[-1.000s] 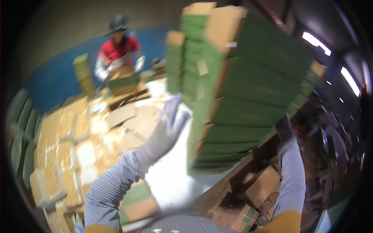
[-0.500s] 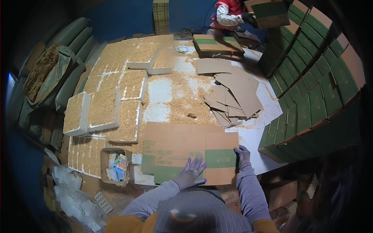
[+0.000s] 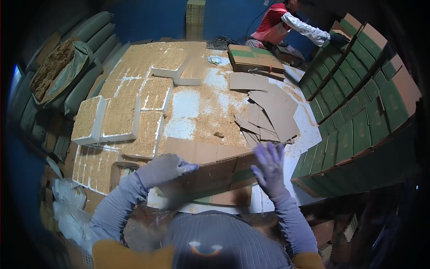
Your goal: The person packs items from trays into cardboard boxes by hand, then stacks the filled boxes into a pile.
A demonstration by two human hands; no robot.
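Partly raised since earlier, the flattened box (image 3: 217, 177) is gripped by its edge in the left hand (image 3: 168, 170) at the near table edge (image 3: 260, 201); the right hand (image 3: 270, 170), spread wide, is held beside it. Green cartons (image 3: 363, 134) are stacked at right.

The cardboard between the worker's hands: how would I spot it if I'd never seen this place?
Find the big white table, then its near edge, just beyond the person's striped clothing. The cardboard is there, brown with green, between the left hand and the spread right hand. Unlike the flat, plain sheets farther back, it is partly raised.
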